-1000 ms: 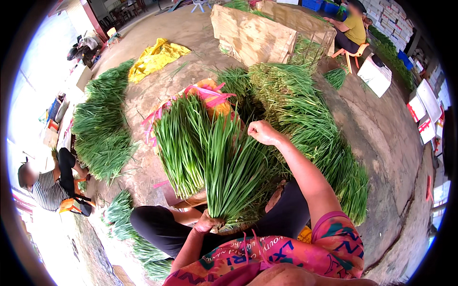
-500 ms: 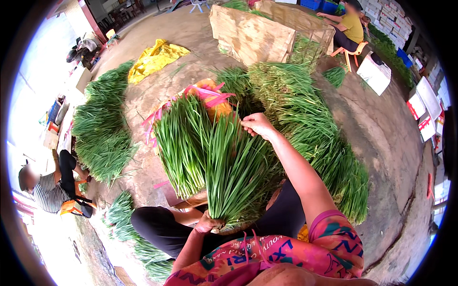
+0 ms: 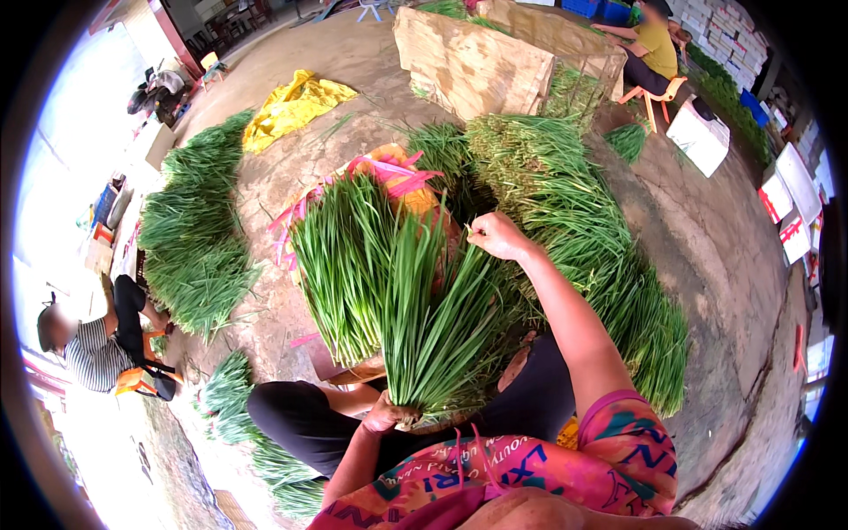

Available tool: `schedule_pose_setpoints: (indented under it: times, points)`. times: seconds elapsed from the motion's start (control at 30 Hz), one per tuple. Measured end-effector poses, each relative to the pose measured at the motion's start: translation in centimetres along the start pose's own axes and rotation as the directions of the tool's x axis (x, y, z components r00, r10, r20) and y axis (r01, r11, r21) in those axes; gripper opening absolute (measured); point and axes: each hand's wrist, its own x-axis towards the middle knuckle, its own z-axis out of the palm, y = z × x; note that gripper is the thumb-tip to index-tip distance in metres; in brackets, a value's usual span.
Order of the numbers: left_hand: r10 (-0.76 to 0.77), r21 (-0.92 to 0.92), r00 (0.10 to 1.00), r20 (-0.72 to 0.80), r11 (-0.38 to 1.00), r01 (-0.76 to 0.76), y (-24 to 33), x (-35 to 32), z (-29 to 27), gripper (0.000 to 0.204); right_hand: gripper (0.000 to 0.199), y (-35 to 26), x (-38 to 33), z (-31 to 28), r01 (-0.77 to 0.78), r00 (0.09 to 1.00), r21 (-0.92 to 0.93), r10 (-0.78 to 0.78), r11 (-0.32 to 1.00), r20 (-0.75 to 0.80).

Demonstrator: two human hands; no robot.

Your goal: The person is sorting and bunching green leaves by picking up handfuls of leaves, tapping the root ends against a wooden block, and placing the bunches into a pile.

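Note:
My left hand (image 3: 389, 412) is wrapped round the stalk end of a bunch of garlic chives (image 3: 433, 327) in front of my lap. The long green leaves fan upward and away from it. Beside the leaf tips on the right, my right hand (image 3: 499, 237) is closed in a pinch, with what looks like a thin leaf at its fingertips. A second heap of chives (image 3: 344, 265) lies just left of the held bunch, stalk ends toward me. Part of a low wooden support (image 3: 358, 371) shows under that heap.
Long rows of chives lie at right (image 3: 609, 265) and left (image 3: 190, 230). Pink ties (image 3: 402, 172) are behind the near heap. Farther off are a yellow sack (image 3: 291, 110) and a brown board (image 3: 473, 66). Two seated people (image 3: 97, 353) (image 3: 654, 49) work at the sides.
My right hand has moved a little to the right, and the held bunch's leaves have spread wider toward it. My left hand keeps its hold at the stalk end.

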Motion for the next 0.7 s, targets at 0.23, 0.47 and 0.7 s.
schedule_pose_setpoints:
  times: [0.23,0.47,0.7]
  points:
    - [0.044,-0.087,0.998,0.044,0.995,-0.04,0.9,1.6,1.9,0.024,0.014,0.7,-0.3,3.1,-0.233,0.796,0.031,0.209,0.972,-0.569]
    - [0.072,-0.093,0.996,0.061,0.993,-0.067,1.6,1.5,2.5,0.034,0.013,1.2,0.6,-1.2,-0.374,0.605,0.374,0.529,0.849,-0.595]
    - [-0.02,-0.124,0.999,0.035,0.992,0.024,0.6,-0.3,2.2,0.038,0.015,0.5,-0.4,-4.4,-0.08,0.963,0.983,0.268,0.166,0.034]
